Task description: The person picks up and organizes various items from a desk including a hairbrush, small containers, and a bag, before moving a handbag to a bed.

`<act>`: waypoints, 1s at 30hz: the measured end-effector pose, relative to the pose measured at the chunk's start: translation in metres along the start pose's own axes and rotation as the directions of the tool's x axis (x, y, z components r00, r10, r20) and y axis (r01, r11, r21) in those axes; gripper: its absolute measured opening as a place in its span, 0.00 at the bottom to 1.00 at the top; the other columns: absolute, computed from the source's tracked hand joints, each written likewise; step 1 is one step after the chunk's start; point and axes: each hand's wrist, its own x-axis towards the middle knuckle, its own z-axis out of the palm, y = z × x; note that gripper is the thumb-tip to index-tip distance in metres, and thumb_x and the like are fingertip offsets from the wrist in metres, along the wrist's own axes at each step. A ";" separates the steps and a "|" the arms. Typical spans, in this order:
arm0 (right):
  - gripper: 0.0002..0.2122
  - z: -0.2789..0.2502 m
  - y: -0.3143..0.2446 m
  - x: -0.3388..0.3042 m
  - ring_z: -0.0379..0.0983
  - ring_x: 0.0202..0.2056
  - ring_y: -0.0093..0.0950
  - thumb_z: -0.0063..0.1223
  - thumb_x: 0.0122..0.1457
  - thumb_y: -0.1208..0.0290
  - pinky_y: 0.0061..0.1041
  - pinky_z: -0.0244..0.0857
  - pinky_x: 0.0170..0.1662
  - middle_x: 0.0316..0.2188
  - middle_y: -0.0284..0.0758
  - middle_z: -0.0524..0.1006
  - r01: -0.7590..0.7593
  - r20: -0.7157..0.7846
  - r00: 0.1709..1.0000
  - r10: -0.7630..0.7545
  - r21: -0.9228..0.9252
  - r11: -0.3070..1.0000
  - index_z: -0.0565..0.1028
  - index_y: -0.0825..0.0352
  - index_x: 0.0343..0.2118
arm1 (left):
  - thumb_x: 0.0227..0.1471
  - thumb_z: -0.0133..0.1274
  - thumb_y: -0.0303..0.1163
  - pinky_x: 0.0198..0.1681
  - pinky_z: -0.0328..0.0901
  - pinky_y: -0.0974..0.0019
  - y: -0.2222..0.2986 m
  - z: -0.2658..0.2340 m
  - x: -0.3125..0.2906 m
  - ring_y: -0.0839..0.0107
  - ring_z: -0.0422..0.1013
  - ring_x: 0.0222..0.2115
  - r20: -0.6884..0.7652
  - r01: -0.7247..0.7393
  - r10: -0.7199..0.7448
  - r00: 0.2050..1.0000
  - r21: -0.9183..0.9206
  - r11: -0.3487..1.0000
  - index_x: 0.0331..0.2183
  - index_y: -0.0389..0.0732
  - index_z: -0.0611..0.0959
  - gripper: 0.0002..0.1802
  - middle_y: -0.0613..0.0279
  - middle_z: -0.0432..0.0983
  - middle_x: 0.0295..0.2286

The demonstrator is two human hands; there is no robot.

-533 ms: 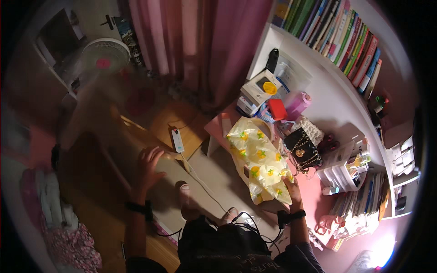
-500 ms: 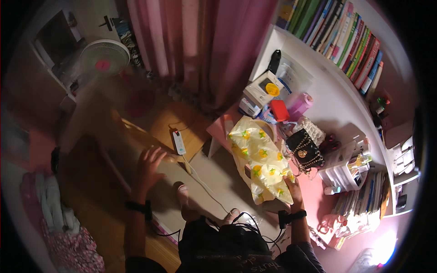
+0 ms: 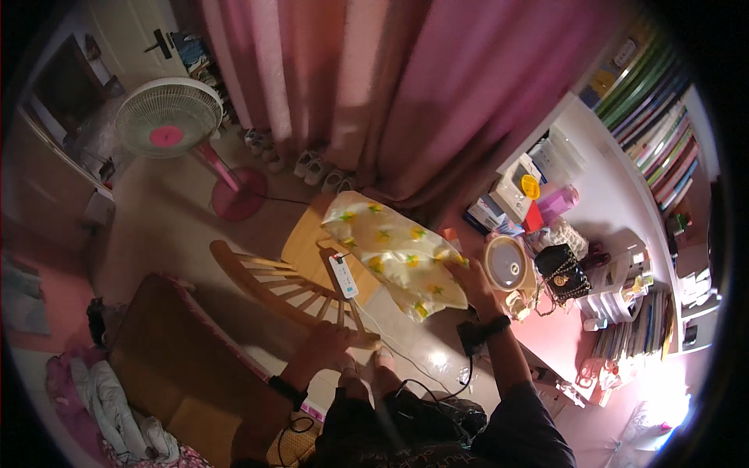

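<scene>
My right hand [image 3: 470, 282] grips the near right edge of a thin, cream sheet [image 3: 402, 253] printed with yellow fruit and green leaves; I cannot tell if it is cloth or plastic. It hangs spread out, partly above the chair seat, its far left end over the seat's edge. My left hand [image 3: 326, 345] is closed on the back rail of the wooden chair [image 3: 269, 269], near the rail's right end; its fingertips are partly hidden. A white power strip [image 3: 342, 276] with a plug in it shows by the chair's seat.
On the pink desk [image 3: 546, 343] at right are a round cream-rimmed object [image 3: 507, 264], a black chain-strap handbag [image 3: 562, 269], drawers and stacked books. A pink-based fan [image 3: 172, 117] stands far left, near shoes [image 3: 316, 168] below a curtain. Cables trail on the floor; a brown bench [image 3: 175, 351] is left.
My left hand went from spread fingers to a hold on the chair back. The printed sheet moved left, off the desk, uncovering the round object. The view has shifted.
</scene>
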 end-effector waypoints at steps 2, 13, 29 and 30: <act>0.11 0.006 0.012 0.046 0.68 0.27 0.17 0.51 0.54 0.71 0.16 0.63 0.29 0.28 0.29 0.74 0.027 -0.004 1.000 -0.027 -0.039 0.999 0.73 0.71 0.38 | 0.43 0.48 0.32 0.30 0.64 0.60 0.006 -0.015 -0.004 0.64 0.70 0.26 0.083 -0.008 -0.005 0.997 0.158 0.987 0.34 0.42 0.75 0.12 0.61 0.71 0.23; 0.17 0.117 0.048 0.265 0.69 0.33 0.21 0.57 0.49 0.65 0.21 0.64 0.38 0.32 0.32 0.75 -0.022 0.524 0.832 0.181 -0.296 0.955 0.72 0.69 0.40 | 0.47 0.42 0.34 0.42 0.58 0.57 0.002 -0.043 -0.089 0.65 0.66 0.34 -0.042 0.165 -0.160 0.986 0.233 0.958 0.34 0.46 0.73 0.10 0.63 0.68 0.30; 0.14 0.246 0.274 0.463 0.65 0.45 0.34 0.47 0.50 0.71 0.35 0.59 0.49 0.46 0.41 0.67 0.315 0.293 0.866 0.404 -0.949 0.013 0.73 0.63 0.42 | 0.51 0.44 0.36 0.49 0.54 0.57 -0.038 0.006 -0.091 0.69 0.66 0.42 0.176 0.522 -0.537 0.825 -0.602 0.604 0.40 0.50 0.77 0.13 0.68 0.73 0.39; 0.14 0.241 0.291 0.466 0.65 0.45 0.34 0.47 0.50 0.71 0.35 0.59 0.49 0.46 0.41 0.67 0.314 0.288 0.862 0.417 -0.949 0.007 0.73 0.63 0.42 | 0.51 0.44 0.36 0.49 0.54 0.57 -0.043 0.008 -0.090 0.69 0.66 0.41 0.178 0.521 -0.536 0.825 -0.606 0.601 0.40 0.50 0.77 0.13 0.68 0.73 0.39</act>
